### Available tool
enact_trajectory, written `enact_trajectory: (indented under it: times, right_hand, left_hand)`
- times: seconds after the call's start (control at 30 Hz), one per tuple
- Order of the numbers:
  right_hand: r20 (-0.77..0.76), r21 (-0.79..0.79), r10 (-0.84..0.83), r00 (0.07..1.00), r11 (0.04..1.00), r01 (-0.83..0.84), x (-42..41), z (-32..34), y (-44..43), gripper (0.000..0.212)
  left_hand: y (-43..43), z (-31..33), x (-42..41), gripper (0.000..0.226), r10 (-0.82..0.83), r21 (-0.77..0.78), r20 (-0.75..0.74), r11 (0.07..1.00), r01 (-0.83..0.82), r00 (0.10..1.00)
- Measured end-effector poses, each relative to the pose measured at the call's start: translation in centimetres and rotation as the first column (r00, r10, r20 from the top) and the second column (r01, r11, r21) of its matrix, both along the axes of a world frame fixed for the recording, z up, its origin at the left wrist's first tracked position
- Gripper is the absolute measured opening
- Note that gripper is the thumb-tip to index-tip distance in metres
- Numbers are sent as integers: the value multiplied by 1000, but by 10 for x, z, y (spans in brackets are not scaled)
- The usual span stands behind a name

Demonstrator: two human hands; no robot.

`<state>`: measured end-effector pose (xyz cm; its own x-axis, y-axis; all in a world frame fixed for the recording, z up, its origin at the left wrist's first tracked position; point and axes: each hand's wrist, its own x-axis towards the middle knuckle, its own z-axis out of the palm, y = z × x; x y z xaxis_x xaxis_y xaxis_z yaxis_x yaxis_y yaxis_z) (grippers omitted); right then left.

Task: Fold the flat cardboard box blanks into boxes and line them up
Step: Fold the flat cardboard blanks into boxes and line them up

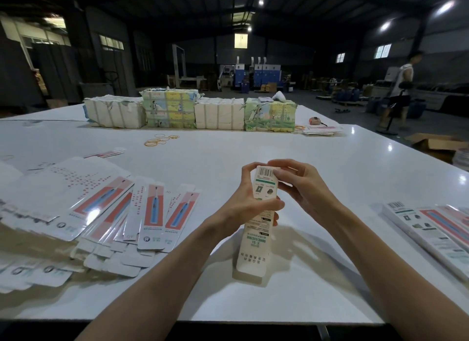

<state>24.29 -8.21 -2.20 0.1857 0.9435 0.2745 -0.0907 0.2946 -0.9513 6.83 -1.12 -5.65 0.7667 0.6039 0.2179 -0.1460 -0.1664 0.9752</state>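
While gripped by the left hand and pinched by the right hand, the box could be creased by a skewed flap tuck.

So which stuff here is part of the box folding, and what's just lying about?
Job: box held by left hand and right hand; flat blanks pile, left; folded boxes, right.
Lying about: rubber bands; wrapped bundles, far side.
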Motion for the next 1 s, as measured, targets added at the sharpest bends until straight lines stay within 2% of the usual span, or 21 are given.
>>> enact_trajectory:
  times: [0.1, 0.33, 0.5, 0.57, 0.63, 0.77, 0.87, 0.9, 1.0]
  right_hand:
    - [15, 1, -70, 997, 998, 70, -7, -3, 1, 30]
    - [126, 87, -166, 978, 984, 156, -15, -12, 2, 16]
    - [73, 100, -116, 991, 989, 108, -12, -14, 4, 16]
    - [100, 93, -119, 988, 990, 110, -14, -17, 6, 18]
    - [190, 86, -168, 967, 984, 153, -18, -20, 8, 21]
    - [421, 135, -296, 857, 955, 264, -22, -23, 8, 37]
    - [566, 190, -336, 753, 942, 277, -27, -26, 5, 21]
    - [644, 154, -291, 707, 955, 253, -30, -26, 3, 21]
    - [848, -15, -77, 524, 985, 169, -34, -22, -4, 58]
  left_hand:
    - [3, -3, 1, 84, 22, -30, 11, 999, -22, 1000]
    - [3, -6, 2, 80, 60, -63, 23, 996, -58, 998]
    - [1, -6, 5, 77, 80, -25, 56, 997, -78, 995]
    - [0, -8, 7, 76, 95, -71, 79, 993, -90, 992]
    - [0, -11, 9, 75, 113, -135, 99, 986, -100, 989]
    - [3, -13, 15, 64, 158, -284, 189, 954, -100, 969]
    - [6, -15, 14, 50, 266, -411, 245, 900, -148, 932]
    - [7, -15, 13, 48, 280, -436, 254, 888, -149, 926]
    - [6, -11, 10, 59, 275, -495, 267, 861, -113, 924]
